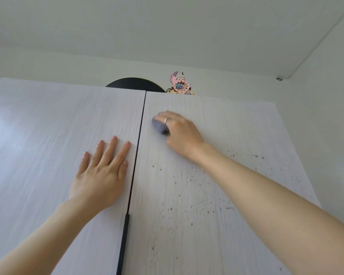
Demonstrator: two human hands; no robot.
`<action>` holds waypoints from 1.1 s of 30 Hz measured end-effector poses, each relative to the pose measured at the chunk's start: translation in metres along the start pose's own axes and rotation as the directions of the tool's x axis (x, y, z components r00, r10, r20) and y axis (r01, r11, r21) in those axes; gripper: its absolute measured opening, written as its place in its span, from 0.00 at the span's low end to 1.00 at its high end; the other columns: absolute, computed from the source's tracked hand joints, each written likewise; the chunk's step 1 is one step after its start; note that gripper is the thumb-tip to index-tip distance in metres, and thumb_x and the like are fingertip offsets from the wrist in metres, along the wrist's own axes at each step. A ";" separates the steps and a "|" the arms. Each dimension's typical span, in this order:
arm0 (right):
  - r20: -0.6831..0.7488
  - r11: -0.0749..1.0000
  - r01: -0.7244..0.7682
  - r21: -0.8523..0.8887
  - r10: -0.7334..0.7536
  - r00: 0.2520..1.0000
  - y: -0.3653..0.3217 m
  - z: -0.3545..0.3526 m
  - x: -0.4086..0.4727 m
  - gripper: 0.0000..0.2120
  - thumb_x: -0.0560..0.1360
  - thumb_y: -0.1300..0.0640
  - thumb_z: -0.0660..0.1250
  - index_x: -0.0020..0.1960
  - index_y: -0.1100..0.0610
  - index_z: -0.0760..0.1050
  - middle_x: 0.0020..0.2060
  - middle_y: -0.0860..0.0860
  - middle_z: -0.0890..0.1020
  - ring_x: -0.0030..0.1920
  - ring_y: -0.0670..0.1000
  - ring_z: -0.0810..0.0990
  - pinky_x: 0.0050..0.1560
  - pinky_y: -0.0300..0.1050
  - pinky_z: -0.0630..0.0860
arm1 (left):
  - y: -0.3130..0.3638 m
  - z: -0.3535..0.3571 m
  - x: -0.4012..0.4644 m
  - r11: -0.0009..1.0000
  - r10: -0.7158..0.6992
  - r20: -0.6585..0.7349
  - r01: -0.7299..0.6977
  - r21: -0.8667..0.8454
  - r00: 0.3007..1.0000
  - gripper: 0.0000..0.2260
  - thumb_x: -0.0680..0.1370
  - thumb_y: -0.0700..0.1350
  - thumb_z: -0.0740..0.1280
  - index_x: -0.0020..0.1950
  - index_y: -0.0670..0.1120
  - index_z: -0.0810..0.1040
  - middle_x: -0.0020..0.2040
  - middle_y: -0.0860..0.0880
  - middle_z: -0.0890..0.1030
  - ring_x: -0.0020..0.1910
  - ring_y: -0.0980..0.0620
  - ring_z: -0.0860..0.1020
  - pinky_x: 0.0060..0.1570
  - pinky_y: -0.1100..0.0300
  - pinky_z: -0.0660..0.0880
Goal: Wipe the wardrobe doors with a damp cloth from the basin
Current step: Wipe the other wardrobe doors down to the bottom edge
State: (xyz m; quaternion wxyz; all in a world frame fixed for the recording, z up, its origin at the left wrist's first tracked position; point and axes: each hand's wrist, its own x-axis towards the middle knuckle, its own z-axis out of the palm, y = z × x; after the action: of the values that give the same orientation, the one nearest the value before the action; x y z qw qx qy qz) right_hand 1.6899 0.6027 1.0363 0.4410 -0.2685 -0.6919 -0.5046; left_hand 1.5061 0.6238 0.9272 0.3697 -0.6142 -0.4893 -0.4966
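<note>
While pressed against the upper part of the right wardrobe door (216,195), the grey-blue cloth (159,127) sits bunched under the right hand (180,132), whose grip is closed around it; only the cloth's left edge shows past the fingers. A ring (166,120) is on one finger of that hand. The cloth is just right of the dark vertical gap between the doors and near the door's top edge. Dark specks and droplets are scattered over the right door below and to the right of the hand. The left hand (101,171) lies flat on the left wardrobe door (38,145), fingers straight and slightly spread, holding nothing, just left of the gap. A black handle strip (123,243) runs down the gap at the near end. On top of the wardrobe, a dark round object (134,83) and a pink decorative figure (179,85) show against the pale wall (68,64) and ceiling (167,26).
</note>
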 end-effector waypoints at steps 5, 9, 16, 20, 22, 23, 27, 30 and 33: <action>0.185 0.897 0.435 0.082 -0.442 0.878 -0.023 0.006 -0.065 0.25 0.68 0.73 0.65 0.64 0.59 0.75 0.63 0.55 0.76 0.66 0.54 0.72 0.64 0.50 0.72 | -0.001 0.003 -0.011 0.999 -0.005 -0.011 0.005 0.035 1.000 0.22 0.80 0.53 0.37 0.64 0.59 0.22 0.76 0.55 0.33 0.76 0.51 0.36 0.73 0.51 0.40; 0.172 0.994 0.103 -0.037 -0.095 0.980 -0.010 -0.011 -0.011 0.23 0.71 0.70 0.60 0.64 0.56 0.74 0.65 0.50 0.74 0.65 0.52 0.71 0.62 0.46 0.70 | 0.000 0.005 -0.022 1.000 -0.003 0.012 0.003 0.014 1.000 0.22 0.80 0.53 0.36 0.65 0.59 0.22 0.76 0.54 0.32 0.75 0.51 0.35 0.73 0.51 0.38; 0.134 0.962 0.245 0.118 -0.260 0.956 -0.056 0.025 -0.046 0.25 0.71 0.70 0.62 0.66 0.57 0.72 0.67 0.53 0.72 0.69 0.52 0.67 0.68 0.47 0.65 | -0.006 0.006 -0.045 0.999 0.006 0.018 -0.007 0.042 1.000 0.22 0.80 0.54 0.36 0.66 0.58 0.22 0.74 0.56 0.30 0.75 0.52 0.34 0.73 0.52 0.38; 0.204 0.984 0.176 -0.016 -0.169 0.964 -0.034 0.012 -0.018 0.27 0.71 0.70 0.60 0.67 0.53 0.71 0.68 0.49 0.71 0.68 0.51 0.68 0.65 0.45 0.68 | -0.010 0.006 -0.053 0.998 0.026 0.013 -0.027 0.052 1.000 0.22 0.79 0.54 0.35 0.66 0.58 0.22 0.70 0.58 0.27 0.75 0.52 0.33 0.72 0.53 0.36; 0.102 0.997 -0.062 -0.043 0.066 0.993 -0.027 0.006 0.008 0.22 0.70 0.69 0.59 0.61 0.54 0.74 0.62 0.49 0.74 0.61 0.53 0.73 0.56 0.44 0.71 | -0.009 0.006 -0.055 0.999 0.021 0.021 -0.021 0.043 1.000 0.22 0.79 0.54 0.35 0.67 0.58 0.23 0.69 0.58 0.26 0.74 0.53 0.33 0.72 0.53 0.35; 0.036 0.989 -0.145 -0.036 0.147 0.989 -0.028 0.008 0.016 0.20 0.70 0.69 0.59 0.59 0.55 0.75 0.60 0.49 0.75 0.58 0.54 0.74 0.53 0.43 0.71 | -0.010 0.007 -0.054 0.999 0.018 0.018 -0.019 0.046 1.000 0.22 0.79 0.54 0.34 0.67 0.59 0.23 0.69 0.58 0.26 0.74 0.53 0.33 0.72 0.53 0.35; 0.051 0.997 -0.016 0.076 0.012 0.999 -0.052 0.026 -0.005 0.25 0.70 0.71 0.60 0.65 0.55 0.73 0.66 0.51 0.73 0.66 0.51 0.69 0.63 0.44 0.66 | -0.011 0.008 -0.054 0.999 0.014 -0.006 -0.014 0.044 1.000 0.22 0.79 0.54 0.35 0.67 0.59 0.23 0.69 0.58 0.26 0.74 0.53 0.33 0.72 0.53 0.35; 0.121 0.978 0.180 0.109 -0.192 0.974 -0.052 0.021 -0.055 0.29 0.68 0.74 0.61 0.67 0.58 0.71 0.68 0.53 0.71 0.71 0.51 0.66 0.70 0.44 0.62 | -0.011 0.007 -0.054 1.000 0.003 0.000 -0.003 0.030 1.000 0.22 0.79 0.54 0.35 0.68 0.59 0.24 0.69 0.59 0.27 0.75 0.53 0.34 0.73 0.52 0.36; 0.245 0.929 0.370 0.033 -0.366 0.898 -0.025 -0.004 -0.086 0.27 0.67 0.74 0.65 0.65 0.60 0.73 0.65 0.55 0.74 0.67 0.54 0.71 0.68 0.49 0.67 | -0.010 0.008 -0.054 0.999 0.005 -0.001 -0.005 0.041 1.000 0.22 0.79 0.54 0.34 0.67 0.58 0.22 0.69 0.58 0.26 0.75 0.52 0.34 0.73 0.52 0.36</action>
State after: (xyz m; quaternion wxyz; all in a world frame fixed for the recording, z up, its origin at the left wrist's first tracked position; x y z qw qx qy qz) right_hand 1.7105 0.5968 0.9492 0.2462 -0.1969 -0.7760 -0.5463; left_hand 1.4968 0.6216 0.8722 0.3835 -0.6075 -0.4977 -0.4860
